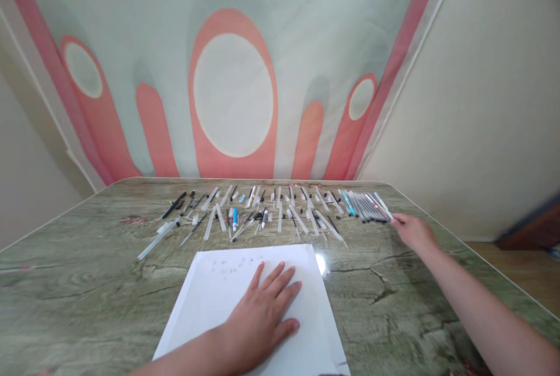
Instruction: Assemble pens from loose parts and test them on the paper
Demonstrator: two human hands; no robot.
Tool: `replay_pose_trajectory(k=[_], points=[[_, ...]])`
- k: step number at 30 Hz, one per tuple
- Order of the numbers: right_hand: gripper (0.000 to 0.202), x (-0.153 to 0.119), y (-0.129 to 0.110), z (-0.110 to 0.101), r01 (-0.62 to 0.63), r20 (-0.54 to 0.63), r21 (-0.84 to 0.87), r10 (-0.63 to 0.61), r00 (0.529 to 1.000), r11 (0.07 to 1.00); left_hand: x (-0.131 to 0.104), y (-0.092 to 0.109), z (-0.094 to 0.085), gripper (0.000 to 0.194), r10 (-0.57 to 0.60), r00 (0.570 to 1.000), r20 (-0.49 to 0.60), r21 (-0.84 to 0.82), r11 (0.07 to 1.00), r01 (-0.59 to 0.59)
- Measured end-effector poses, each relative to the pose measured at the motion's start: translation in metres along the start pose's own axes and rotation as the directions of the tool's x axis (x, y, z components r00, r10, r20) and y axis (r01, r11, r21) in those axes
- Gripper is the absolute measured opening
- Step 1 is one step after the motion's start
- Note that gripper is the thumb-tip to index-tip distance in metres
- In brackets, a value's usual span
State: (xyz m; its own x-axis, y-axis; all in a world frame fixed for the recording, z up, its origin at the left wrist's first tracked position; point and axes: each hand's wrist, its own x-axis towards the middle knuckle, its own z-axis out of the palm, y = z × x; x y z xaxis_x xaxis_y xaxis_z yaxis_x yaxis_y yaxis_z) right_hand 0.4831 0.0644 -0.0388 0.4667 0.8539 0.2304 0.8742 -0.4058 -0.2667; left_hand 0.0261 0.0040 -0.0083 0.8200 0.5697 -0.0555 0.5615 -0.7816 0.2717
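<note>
Rests the left hand [262,319] on the white rectangular paper sheet [311,332] with fingers spread and empty, probably steadying it. Beyond and right of the sheet, pinches a slim white-and-teal plastic pen [383,206] with the right hand [415,234], beside translucent plastic pens [361,207] perhaps aligned for tidiness.

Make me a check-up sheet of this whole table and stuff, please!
Surface: wood-patterned table, with a shiny glare spot.
Work things: white paper with faint marks; a row of pens on the right.
Clutter: scattered clear tubes and a blue piece.
Hands: left hand flat on the paper; right hand at the row's end, grip unclear.
Cables: nothing seen.
Surroundings: backdrop with pink shapes; plain wall on the right.
</note>
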Motion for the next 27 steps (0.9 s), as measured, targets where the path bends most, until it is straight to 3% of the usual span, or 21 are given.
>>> replay_pose_trajectory(k=[5, 14, 22, 27], points=[[0.030, 0.037, 0.026, 0.014, -0.142, 0.072, -0.114, 0.151, 0.986, 0.983, -0.001, 0.000, 0.004, 0.052, 0.010, 0.999, -0.042, 0.029, 1.000, -0.008], [0.029, 0.068, 0.028, 0.035, -0.225, 0.151, -0.213, 0.259, 0.954, 0.951, -0.003, 0.000, 0.008, 0.052, 0.014, 0.999, -0.050, 0.052, 0.999, -0.011], [0.026, 0.061, 0.024, 0.033, -0.159, 0.111, -0.209, 0.185, 0.976, 0.965, -0.002, -0.001, 0.008, 0.054, 0.020, 0.998, -0.066, 0.013, 1.000, -0.019], [0.035, 0.043, -0.004, 0.019, -0.061, -0.034, -0.158, 0.056, 0.998, 0.986, -0.002, -0.002, 0.010, 0.054, 0.024, 0.996, -0.085, 0.015, 1.000, -0.023]])
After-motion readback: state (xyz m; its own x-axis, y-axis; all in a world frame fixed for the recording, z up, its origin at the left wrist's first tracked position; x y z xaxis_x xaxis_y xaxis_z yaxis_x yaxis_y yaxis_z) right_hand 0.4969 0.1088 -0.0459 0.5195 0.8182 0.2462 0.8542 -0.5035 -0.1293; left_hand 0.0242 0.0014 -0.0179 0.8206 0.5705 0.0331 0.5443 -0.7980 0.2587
